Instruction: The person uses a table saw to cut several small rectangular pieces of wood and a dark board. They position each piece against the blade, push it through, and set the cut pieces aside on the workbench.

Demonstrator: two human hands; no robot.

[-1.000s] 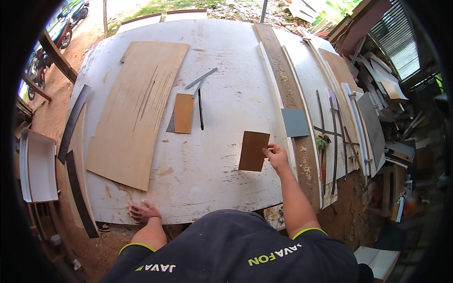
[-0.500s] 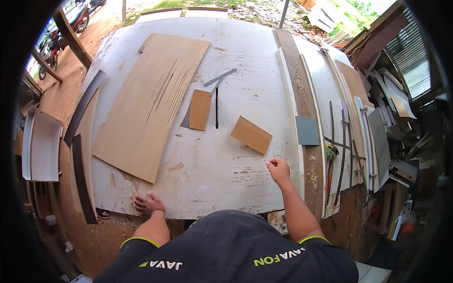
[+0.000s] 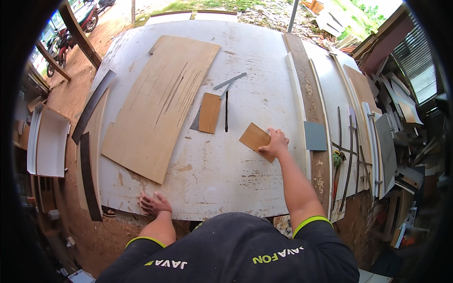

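Observation:
My right hand (image 3: 277, 143) has its thumb and fingers around the right end of a small wood-grain board (image 3: 254, 137), which lies on the white worktable (image 3: 212, 177). My left hand (image 3: 154, 203) rests on the table's near edge with its fingers spread, holding nothing. Close to it is the near end of a large pale plywood sheet (image 3: 160, 108). Farther off, a second wood-grain board (image 3: 209, 113) lies partly over a grey piece (image 3: 195, 121). Beside it are a thin black strip or slot (image 3: 226, 112) and thin grey strips (image 3: 230, 81).
A blue-grey square piece (image 3: 314, 136) sits on the long brown plank (image 3: 307, 85) at right. Beyond it lie dark strips (image 3: 348, 162) and a green-headed tool (image 3: 337, 158). Dark curved strips (image 3: 89, 174) line the left edge, near a white open box (image 3: 49, 141). Scrap boards fill the far right.
My right hand has reached forward from beside the small wood-grain board and closed on its right end. My left hand stays on the table edge. The whole view has shifted slightly.

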